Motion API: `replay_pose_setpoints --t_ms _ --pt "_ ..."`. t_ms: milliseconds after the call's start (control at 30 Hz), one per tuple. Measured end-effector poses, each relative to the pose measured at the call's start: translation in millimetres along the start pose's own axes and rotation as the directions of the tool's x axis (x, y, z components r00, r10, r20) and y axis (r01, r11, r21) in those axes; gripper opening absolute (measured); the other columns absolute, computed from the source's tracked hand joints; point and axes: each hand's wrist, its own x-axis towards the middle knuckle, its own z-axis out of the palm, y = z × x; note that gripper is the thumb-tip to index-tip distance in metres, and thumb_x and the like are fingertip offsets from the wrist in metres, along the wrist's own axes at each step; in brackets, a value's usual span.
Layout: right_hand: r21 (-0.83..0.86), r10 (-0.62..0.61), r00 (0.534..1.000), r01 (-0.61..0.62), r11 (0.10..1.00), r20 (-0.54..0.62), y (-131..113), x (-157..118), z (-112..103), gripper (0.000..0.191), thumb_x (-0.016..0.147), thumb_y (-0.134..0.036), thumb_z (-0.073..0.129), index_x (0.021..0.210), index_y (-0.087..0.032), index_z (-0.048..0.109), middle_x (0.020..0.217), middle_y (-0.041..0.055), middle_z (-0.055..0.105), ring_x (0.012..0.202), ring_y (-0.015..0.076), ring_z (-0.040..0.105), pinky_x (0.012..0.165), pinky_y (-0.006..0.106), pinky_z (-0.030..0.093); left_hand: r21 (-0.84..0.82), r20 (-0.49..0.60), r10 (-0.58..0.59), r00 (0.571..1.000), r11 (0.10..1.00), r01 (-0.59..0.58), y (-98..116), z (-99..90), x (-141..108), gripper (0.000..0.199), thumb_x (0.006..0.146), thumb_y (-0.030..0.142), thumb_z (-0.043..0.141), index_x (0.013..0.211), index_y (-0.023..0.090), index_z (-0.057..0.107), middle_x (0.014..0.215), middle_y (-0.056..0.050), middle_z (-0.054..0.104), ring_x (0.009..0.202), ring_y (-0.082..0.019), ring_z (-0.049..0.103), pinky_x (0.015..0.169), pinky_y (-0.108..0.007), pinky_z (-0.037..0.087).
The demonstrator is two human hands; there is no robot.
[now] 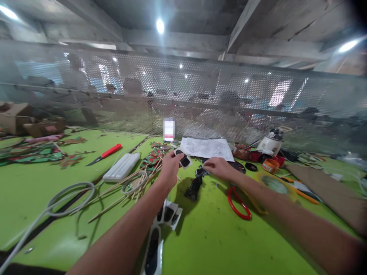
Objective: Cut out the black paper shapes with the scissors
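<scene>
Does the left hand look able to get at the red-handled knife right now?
Probably, though the left hand holds a card it may need to put down. Red-and-green pieces and a white power strip lie between, but low; nothing covers the red-handled knife.

One printed sheet is lying on the table. Beside its left edge, one lit phone is standing. Farther left, one white power strip, one red-handled knife and at least two cardboard boxes are resting. Just in front of the sheet, one patch card is showing, and nearer, one black cutout. To its right, one white kettle-shaped container, one orange jar and one tape roll are sitting. Left and nearer, several thin sticks are overlapping, too tangled for counting.
</scene>
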Motion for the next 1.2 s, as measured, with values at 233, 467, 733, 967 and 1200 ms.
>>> replay_pose_setpoints --t_ms 233,467,733,967,1200 --pt "0.005 -0.224 0.973 0.224 0.975 0.051 -36 -69 35 0.046 0.091 -0.046 0.055 0.127 -0.018 0.059 0.136 0.0139 0.051 0.128 0.029 0.043 0.105 0.049 0.038 0.027 0.01 0.019 1.0 0.999 -0.02 -4 1.5 -2 0.016 0.057 0.025 0.069 0.068 0.015 0.063 0.066 -0.001 0.063 0.06 -0.014 0.056 0.057 -0.026 0.043" --pt "0.012 -0.286 0.958 0.286 0.958 -0.028 -24 -55 44 0.035 0.091 -0.033 0.058 0.121 -0.015 0.061 0.132 0.0123 0.054 0.124 0.0265 0.048 0.102 0.046 0.041 0.076 0.033 0.031 0.999 0.997 -0.034 -8 1.7 -3 0.018 0.056 0.026 0.069 0.067 0.015 0.062 0.064 0.0 0.062 0.059 -0.014 0.055 0.056 -0.025 0.041" --pt "-0.019 -0.298 0.947 0.298 0.954 -0.118 -13 -34 53 0.026 0.091 -0.027 0.059 0.115 -0.016 0.062 0.124 0.0093 0.06 0.115 0.0246 0.056 0.096 0.047 0.046 0.092 0.051 0.015 0.999 0.996 -0.019 -10 2.4 -4 0.018 0.054 0.027 0.07 0.065 0.015 0.061 0.06 0.002 0.06 0.055 -0.013 0.054 0.054 -0.024 0.04" --pt "-0.035 -0.277 0.929 0.277 0.96 -0.247 -14 -20 52 0.019 0.087 -0.026 0.065 0.103 -0.015 0.064 0.113 0.0065 0.064 0.109 0.0231 0.058 0.092 0.044 0.048 0.082 0.098 -0.037 0.995 0.996 0.029 -8 3.1 -9 0.017 0.057 0.022 0.07 0.071 0.014 0.063 0.065 0.0 0.064 0.059 -0.013 0.058 0.057 -0.024 0.044" --pt "-0.13 0.001 0.946 -0.045 0.991 -0.324 -2 -79 14 0.01 0.092 -0.02 0.056 0.095 -0.014 0.064 0.097 0.0033 0.064 0.099 0.0195 0.06 0.089 0.041 0.047 0.057 0.231 -0.225 0.947 0.974 0.218 -5 7.7 -19 0.008 0.07 0.018 0.063 0.076 0.015 0.058 0.067 -0.002 0.064 0.055 -0.013 0.06 0.051 -0.024 0.049"
